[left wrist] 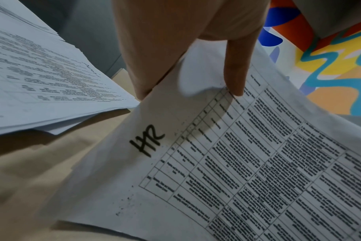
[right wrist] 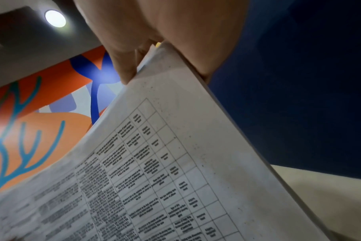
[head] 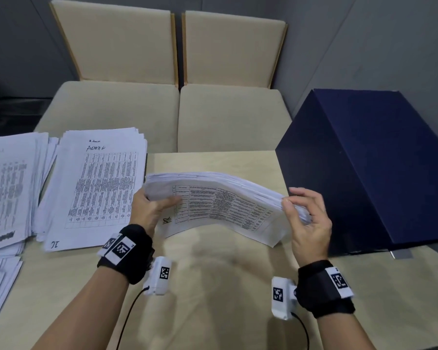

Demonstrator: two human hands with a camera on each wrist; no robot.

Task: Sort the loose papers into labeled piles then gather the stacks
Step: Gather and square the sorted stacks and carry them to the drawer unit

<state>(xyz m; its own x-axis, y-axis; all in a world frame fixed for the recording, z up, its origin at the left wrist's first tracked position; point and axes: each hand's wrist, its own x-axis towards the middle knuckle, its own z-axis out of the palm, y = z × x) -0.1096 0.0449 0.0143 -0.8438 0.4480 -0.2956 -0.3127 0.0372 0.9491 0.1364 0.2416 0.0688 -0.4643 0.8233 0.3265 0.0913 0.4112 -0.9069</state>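
Observation:
A thick stack of printed papers [head: 220,205], its front sheet marked "HR" [left wrist: 147,141], is held off the beige table [head: 213,274], tilted toward me and sagging in the middle. My left hand [head: 152,208] grips its left end, thumb [left wrist: 235,68] pressed on the front sheet. My right hand [head: 306,218] pinches the right end [right wrist: 175,91] between thumb and fingers. To the left lies a pile headed "ADMIN" [head: 99,188], and beyond it another printed pile [head: 8,188]. A further pile [head: 0,281] sits at the near left edge.
A large dark blue box [head: 372,173] stands on the table just right of my right hand. Two beige chairs [head: 172,107] are pushed against the table's far edge. Cables run from both wrist cameras toward me.

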